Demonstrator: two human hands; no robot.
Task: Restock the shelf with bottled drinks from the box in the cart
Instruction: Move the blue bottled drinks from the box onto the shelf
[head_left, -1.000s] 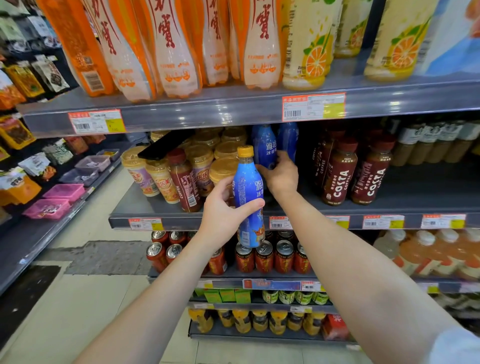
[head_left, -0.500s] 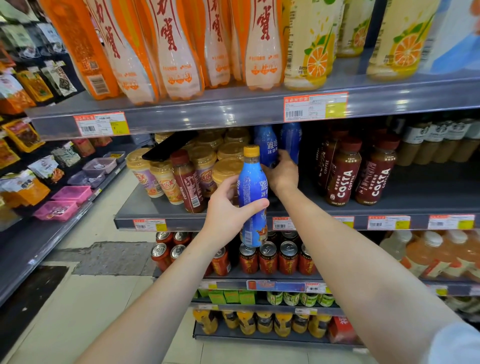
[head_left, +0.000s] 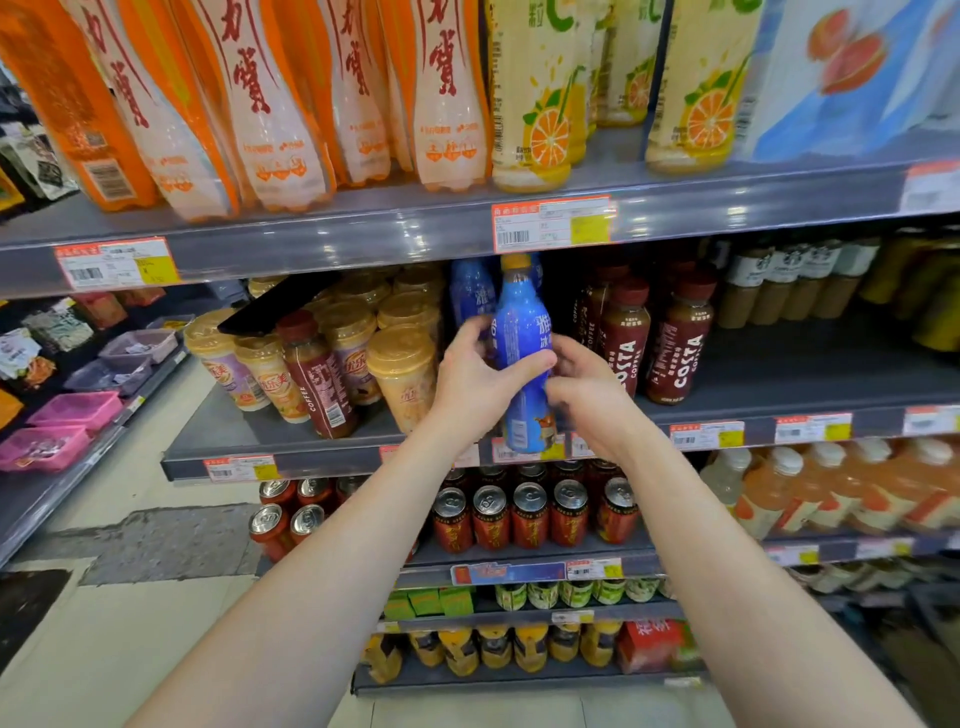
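A blue bottle with a yellow cap is held upright over the front edge of the grey middle shelf. My left hand grips its body, thumb across the front. My right hand is curled against the bottle's right side, fingertips touching it. Behind it, further back on the shelf, stands another blue bottle of the same kind. The box and the cart are out of view.
Cup drinks with tan lids stand left of the blue bottles, dark Costa coffee bottles right. Tall orange bottles fill the shelf above. Red cans line the shelf below. A black strip leans over the cups.
My right hand has come off the blue bottles at the back and now touches the held bottle. My left hand has moved the bottle right and in, towards the shelf.
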